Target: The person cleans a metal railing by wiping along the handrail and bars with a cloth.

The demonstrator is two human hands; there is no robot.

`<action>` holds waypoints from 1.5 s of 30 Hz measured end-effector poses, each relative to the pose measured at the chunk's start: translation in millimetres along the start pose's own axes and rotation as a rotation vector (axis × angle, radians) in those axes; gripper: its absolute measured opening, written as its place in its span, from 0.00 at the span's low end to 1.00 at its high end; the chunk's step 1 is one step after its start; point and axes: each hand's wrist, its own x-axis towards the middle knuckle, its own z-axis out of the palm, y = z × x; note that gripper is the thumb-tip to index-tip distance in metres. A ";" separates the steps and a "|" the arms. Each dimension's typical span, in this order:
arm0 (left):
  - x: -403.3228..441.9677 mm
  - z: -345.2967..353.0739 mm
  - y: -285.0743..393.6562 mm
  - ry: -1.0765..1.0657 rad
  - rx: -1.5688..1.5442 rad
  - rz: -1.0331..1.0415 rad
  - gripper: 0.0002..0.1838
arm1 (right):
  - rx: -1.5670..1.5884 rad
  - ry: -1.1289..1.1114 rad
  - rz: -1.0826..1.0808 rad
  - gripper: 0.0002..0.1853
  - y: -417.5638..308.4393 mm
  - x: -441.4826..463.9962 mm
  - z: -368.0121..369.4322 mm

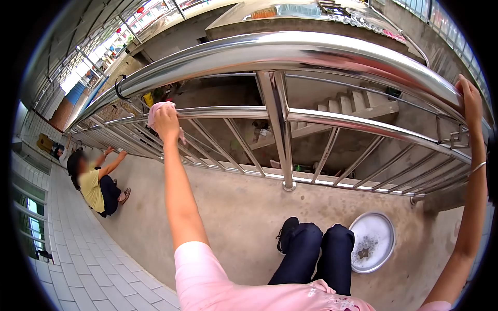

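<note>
My left hand (167,124) is closed on a pink cloth (152,116), pressing it around the middle rail (223,112) of a shiny metal railing. A corner of the cloth hangs below the fingers. Far to the right, my right hand (470,99) grips the thick top handrail (321,49) near its end; part of the fingers is hidden behind the tube. On the floor beside my knees stands a round metal basin (392,243) with white suds and a dark patch in the middle.
A person (92,184) in a yellow top squats by the railing at the left, hands on the bars. An upright post (275,129) stands between my arms. Concrete stairs (353,103) lie below, beyond the railing. A white tiled wall (88,259) runs along the left.
</note>
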 end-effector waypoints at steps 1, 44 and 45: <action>4.4 4.2 -13.1 -0.004 0.000 0.000 0.17 | 0.012 0.003 -0.001 0.24 3.3 0.9 -0.2; -104.7 -9.9 257.7 0.149 -0.500 0.206 0.10 | -0.181 0.073 0.044 0.25 -67.3 -27.8 7.9; -100.3 -14.6 259.5 0.140 -0.620 0.092 0.11 | -0.184 0.079 0.046 0.25 -65.9 -27.7 8.6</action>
